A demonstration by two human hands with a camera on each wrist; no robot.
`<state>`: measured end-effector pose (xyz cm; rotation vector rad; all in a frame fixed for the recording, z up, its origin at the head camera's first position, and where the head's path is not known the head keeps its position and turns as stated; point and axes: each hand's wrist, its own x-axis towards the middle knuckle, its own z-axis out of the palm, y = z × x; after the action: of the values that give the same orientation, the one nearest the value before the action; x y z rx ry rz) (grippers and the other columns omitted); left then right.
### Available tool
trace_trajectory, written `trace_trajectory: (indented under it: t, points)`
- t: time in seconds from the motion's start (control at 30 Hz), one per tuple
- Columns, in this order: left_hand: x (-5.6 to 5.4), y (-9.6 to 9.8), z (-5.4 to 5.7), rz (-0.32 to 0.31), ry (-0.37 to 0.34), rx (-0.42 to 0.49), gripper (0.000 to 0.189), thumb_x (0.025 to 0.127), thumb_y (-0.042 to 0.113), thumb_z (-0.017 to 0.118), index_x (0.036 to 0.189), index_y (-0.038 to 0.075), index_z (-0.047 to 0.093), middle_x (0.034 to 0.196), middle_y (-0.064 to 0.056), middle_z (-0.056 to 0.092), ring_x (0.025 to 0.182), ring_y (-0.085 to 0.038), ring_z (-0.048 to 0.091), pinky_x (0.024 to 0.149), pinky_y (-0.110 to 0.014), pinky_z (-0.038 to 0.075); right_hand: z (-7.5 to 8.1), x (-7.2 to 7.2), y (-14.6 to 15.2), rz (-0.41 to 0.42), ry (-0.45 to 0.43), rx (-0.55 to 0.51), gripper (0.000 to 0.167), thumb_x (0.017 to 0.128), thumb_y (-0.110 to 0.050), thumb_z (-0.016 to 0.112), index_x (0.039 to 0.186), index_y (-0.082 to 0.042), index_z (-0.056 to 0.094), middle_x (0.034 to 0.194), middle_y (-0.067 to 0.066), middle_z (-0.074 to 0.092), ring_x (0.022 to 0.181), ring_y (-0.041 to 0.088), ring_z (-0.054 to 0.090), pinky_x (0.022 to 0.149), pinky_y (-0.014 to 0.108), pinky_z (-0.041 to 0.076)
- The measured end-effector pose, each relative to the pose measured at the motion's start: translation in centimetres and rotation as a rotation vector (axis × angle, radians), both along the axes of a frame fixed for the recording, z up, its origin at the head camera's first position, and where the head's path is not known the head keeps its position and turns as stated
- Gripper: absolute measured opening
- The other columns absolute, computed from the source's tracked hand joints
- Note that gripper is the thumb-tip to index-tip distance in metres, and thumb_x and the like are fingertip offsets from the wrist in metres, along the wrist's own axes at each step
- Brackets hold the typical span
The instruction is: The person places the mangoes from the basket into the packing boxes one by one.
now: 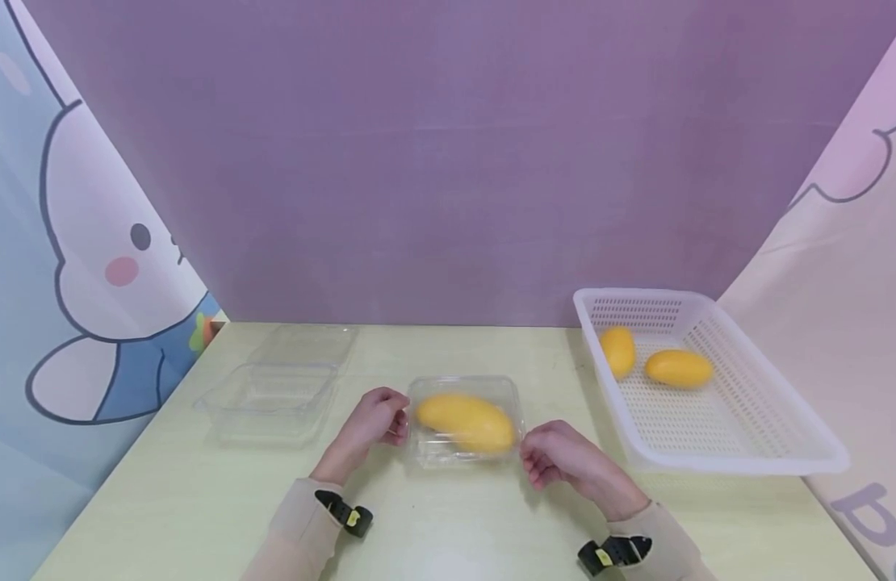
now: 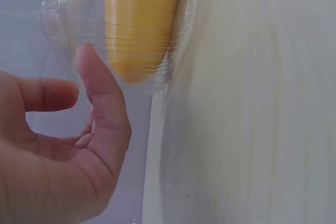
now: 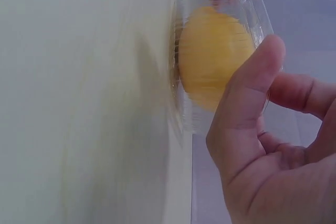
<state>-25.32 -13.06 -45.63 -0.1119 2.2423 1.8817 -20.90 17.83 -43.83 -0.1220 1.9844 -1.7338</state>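
A clear plastic clamshell box [image 1: 428, 386] sits in the middle of the table with a yellow mango [image 1: 466, 421] inside it. At its left side my left hand [image 1: 371, 421] pinches the rim between thumb [image 2: 100, 82] and index finger. On the opposite side, my right hand [image 1: 567, 460] grips the rim the same way, its thumb [image 3: 247, 85] on the near face and the index finger behind. Through the clear wall, the right wrist view also shows part of the left hand's fingers beyond the mango.
Another clear clamshell box [image 1: 266, 403] stands at the left with its lid [image 1: 306, 343] folded back. A white perforated basket [image 1: 738, 461] at the right holds two yellow mangoes [image 1: 678, 369]. Behind the pale table [image 1: 448, 524] rises a purple panel [image 1: 448, 161].
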Motion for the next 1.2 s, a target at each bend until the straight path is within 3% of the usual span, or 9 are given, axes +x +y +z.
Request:
trace_trajectory:
  t: [0.37,0.6,0.8,1.2]
  points:
    - [0.4,0.2,0.4,-0.078,0.011,-0.047,0.025,0.096,0.009,0.052,0.116,-0.006,0.055,0.079,-0.011,0.057,0.065,-0.02,0.058,0.06,-0.031,0.055,0.0,-0.4,-0.7,-0.127,0.012,0.042,0.011,0.084,-0.005,0.054,0.075,-0.001,0.059,0.066,0.004,0.058,0.055,0.013,0.057,0.055,0.025,0.054]
    - [0.5,-0.1,0.5,-0.195,0.014,-0.03,0.051,0.084,0.004,0.052,0.134,-0.004,0.044,0.078,-0.01,0.056,0.065,-0.02,0.055,0.062,-0.031,0.052,0.0,-0.8,-1.1,-0.171,0.027,0.07,0.01,0.083,-0.005,0.054,0.075,0.0,0.059,0.066,0.005,0.058,0.055,0.014,0.057,0.055,0.026,0.054]
    - [0.6,-0.3,0.6,-0.278,0.007,-0.042,0.068,0.084,0.006,0.053,0.147,0.0,0.029,0.078,-0.011,0.056,0.067,-0.022,0.056,0.064,-0.032,0.052,-0.1,-1.3,-1.3,-0.199,0.025,0.089,0.013,0.085,-0.006,0.052,0.077,0.002,0.059,0.065,0.005,0.058,0.054,0.015,0.056,0.054,0.027,0.053]
    - [0.6,0.4,0.2,-0.242,0.032,-0.006,0.068,0.086,0.004,0.051,0.149,-0.002,0.027,0.079,-0.008,0.055,0.064,-0.019,0.053,0.059,-0.03,0.049,0.1,-1.6,-1.0,-0.217,0.016,0.107,0.013,0.085,-0.008,0.055,0.082,0.004,0.061,0.066,0.005,0.059,0.053,0.015,0.058,0.054,0.028,0.054]
